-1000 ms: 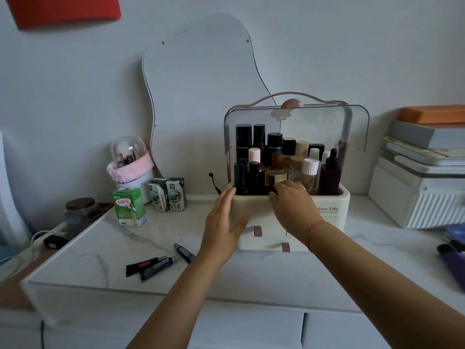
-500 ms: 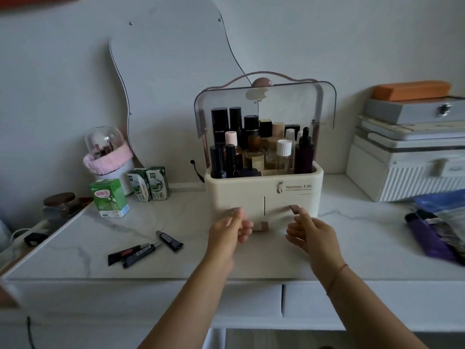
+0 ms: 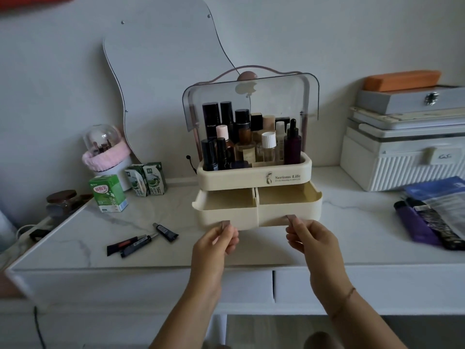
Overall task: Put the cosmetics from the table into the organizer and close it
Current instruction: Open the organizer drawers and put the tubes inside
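Note:
A cream organizer stands mid-table, its clear lid raised over several bottles in the top tray. Both lower drawers are pulled out and look empty: the left drawer and the right drawer. My left hand pinches the left drawer's brown pull tab. My right hand pinches the right drawer's pull tab. Three small cosmetic tubes lie on the table to the left: a black-and-red tube, a dark pencil-like tube and a short black tube.
Three milk cartons and a domed brush holder stand at the left, a curvy mirror leans on the wall. Stacked white boxes and a purple umbrella occupy the right. A jar sits far left.
My hands dropped from the organizer's top tray to the drawer tabs and pulled both drawers out toward me. The camera view shifted back and down.

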